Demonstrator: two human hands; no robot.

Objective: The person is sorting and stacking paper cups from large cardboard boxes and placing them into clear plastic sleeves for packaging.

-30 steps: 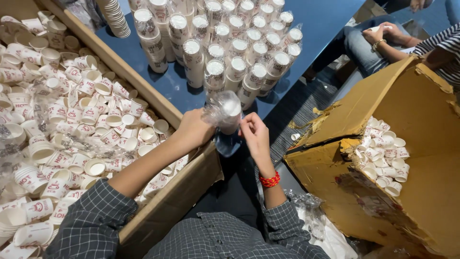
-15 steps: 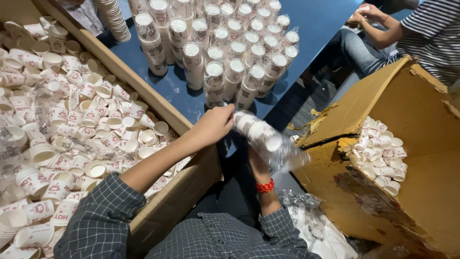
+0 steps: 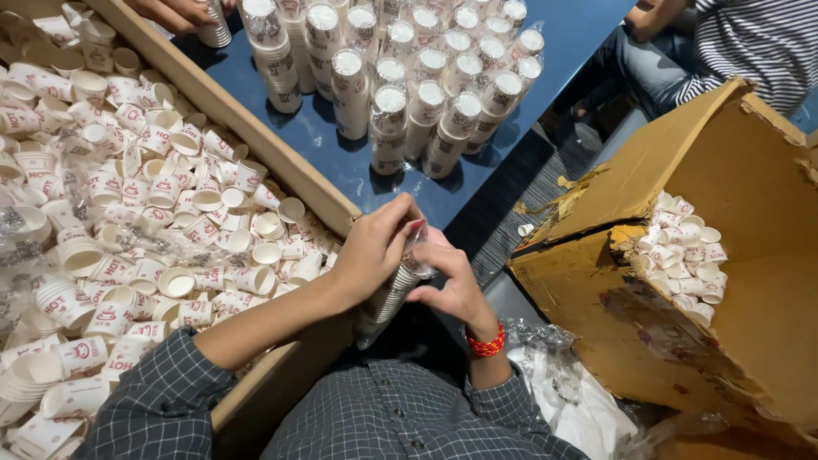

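Between my two hands, just above my lap, sits the sleeve of small white paper cups in clear plastic wrap (image 3: 394, 294), slanting down and away toward my left knee. My left hand (image 3: 375, 247) has its grip closed over the upper end of that sleeve, fingers curled on the gathered wrap. My right hand (image 3: 456, 285) clamps the same sleeve from the other side, thumb and fingertips pinching the film; a red beaded wristband (image 3: 486, 345) marks that wrist.

Left of both hands lies the long cardboard tray heaped with loose white printed paper cups (image 3: 153, 247). Beyond the hands, well apart, wrapped cup sleeves stand upright in a cluster (image 3: 400, 85) on the dark blue bench (image 3: 341, 166). Right of the hands, a torn brown cardboard box (image 3: 724, 281) lies tipped, more cups inside.

As I judge it, closing the wrap well calls for holding the stack straight so no cup slips, drawing the film tight before twisting, and keeping the sleeve from sagging.

Another person's hand (image 3: 183, 13) holds cups at the far edge.
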